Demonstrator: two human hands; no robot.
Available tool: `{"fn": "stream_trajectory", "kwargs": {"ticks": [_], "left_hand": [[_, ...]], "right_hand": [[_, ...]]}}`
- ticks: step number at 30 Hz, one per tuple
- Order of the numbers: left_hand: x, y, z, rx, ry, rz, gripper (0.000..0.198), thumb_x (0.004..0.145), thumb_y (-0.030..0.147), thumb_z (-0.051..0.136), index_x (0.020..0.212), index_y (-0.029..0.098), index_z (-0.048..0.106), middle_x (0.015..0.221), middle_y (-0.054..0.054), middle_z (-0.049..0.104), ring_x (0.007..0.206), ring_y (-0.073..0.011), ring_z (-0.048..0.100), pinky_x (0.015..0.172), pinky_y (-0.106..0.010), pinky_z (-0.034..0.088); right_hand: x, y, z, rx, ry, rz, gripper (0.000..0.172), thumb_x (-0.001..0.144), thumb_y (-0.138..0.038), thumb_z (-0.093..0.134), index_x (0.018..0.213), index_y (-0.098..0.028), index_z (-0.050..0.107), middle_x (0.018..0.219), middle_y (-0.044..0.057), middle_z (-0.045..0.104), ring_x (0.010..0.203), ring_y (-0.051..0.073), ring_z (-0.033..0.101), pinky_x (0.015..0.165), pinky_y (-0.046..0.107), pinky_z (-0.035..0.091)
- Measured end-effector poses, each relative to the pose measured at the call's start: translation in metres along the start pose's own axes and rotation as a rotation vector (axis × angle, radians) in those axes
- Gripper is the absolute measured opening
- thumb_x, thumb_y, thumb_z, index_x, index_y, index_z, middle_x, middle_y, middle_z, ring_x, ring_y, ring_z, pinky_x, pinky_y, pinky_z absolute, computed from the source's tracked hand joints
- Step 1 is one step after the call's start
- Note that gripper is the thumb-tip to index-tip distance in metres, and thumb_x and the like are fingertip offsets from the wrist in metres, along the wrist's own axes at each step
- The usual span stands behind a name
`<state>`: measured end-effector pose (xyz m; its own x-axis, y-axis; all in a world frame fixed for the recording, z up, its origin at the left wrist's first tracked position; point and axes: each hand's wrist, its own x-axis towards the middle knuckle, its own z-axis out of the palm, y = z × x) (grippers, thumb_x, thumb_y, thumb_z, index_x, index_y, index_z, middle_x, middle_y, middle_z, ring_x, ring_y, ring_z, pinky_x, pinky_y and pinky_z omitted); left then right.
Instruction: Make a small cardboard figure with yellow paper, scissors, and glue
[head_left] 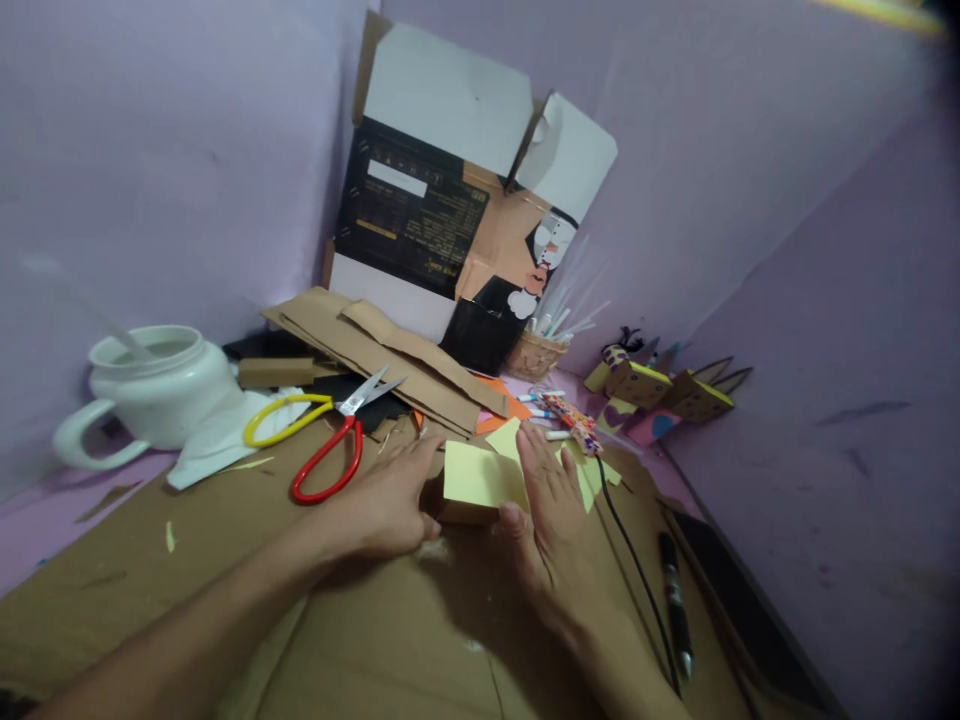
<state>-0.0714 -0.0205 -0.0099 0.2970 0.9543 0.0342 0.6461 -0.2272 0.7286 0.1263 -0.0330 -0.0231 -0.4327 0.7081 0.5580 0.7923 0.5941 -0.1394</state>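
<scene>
Forearms (217, 612) reach in from seven and five o'clock. Left hand (394, 500), fingers extended, flanks the nine-o'clock side of a small, yellow-topped cardboard box (480, 488) at dial centre; right hand (553, 510), apart and likewise unclenched, borders three o'clock. Matched, level palms should keep the box square.

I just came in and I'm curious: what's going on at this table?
A person has the left hand and right hand at either side of a small cardboard box with yellow paper covering its top. Whether both hands press on it is hard to tell. It sits on a brown cardboard sheet. Scissors lie to the left with blades apart, and a black pen lies to the right.
</scene>
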Motion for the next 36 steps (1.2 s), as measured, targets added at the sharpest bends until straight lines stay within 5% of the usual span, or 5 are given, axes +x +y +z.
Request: {"fn": "stream_trajectory", "kwargs": {"ticks": [5,13,25,33,36], "left_hand": [[0.000,0.007,0.010,0.124,-0.044,-0.089,0.069,0.051,0.027,0.068,0.117,0.014,0.048,0.123,-0.016,0.049,0.118,-0.0347,0.040,0.097,-0.045,0.032],[0.000,-0.006,0.025,0.070,0.102,0.069,0.044,0.060,0.025,0.061,0.103,0.021,0.055,0.107,-0.009,0.059,0.103,-0.0281,0.052,0.089,-0.039,0.037],[0.005,-0.012,0.029,0.117,0.134,0.108,0.052,0.065,0.043,0.059,0.112,0.020,0.054,0.107,-0.011,0.060,0.104,-0.0305,0.052,0.092,-0.044,0.037],[0.005,-0.011,0.028,0.165,0.119,0.016,0.045,0.062,0.025,0.055,0.105,0.011,0.058,0.109,-0.017,0.055,0.107,-0.0330,0.049,0.093,-0.047,0.038],[0.014,-0.023,0.017,0.020,0.108,0.030,0.042,0.058,0.018,0.056,0.099,0.014,0.063,0.107,-0.016,0.060,0.106,-0.0327,0.052,0.092,-0.046,0.040]], "right_hand": [[0.001,-0.001,0.005,-0.102,-0.103,-0.070,0.064,0.091,-0.040,0.030,0.143,-0.012,0.007,0.148,0.014,0.022,0.137,0.026,0.014,0.109,0.053,0.013],[0.007,-0.004,0.016,-0.208,-0.257,-0.186,0.066,0.089,-0.045,0.036,0.143,-0.013,0.015,0.147,0.013,0.025,0.137,0.027,0.017,0.108,0.052,0.019],[0.022,-0.019,0.003,-0.245,-0.270,-0.257,0.062,0.090,-0.046,0.034,0.140,-0.012,0.025,0.147,0.011,0.023,0.136,0.026,0.018,0.109,0.051,0.013],[0.033,-0.017,0.015,-0.133,-0.367,-0.203,0.045,0.091,-0.041,0.033,0.133,-0.026,0.040,0.145,0.004,0.032,0.134,0.027,0.024,0.108,0.053,0.014],[0.033,-0.017,0.013,-0.064,-0.387,-0.177,0.049,0.090,-0.043,0.034,0.136,-0.026,0.034,0.147,0.006,0.028,0.135,0.027,0.021,0.108,0.055,0.011]]}}
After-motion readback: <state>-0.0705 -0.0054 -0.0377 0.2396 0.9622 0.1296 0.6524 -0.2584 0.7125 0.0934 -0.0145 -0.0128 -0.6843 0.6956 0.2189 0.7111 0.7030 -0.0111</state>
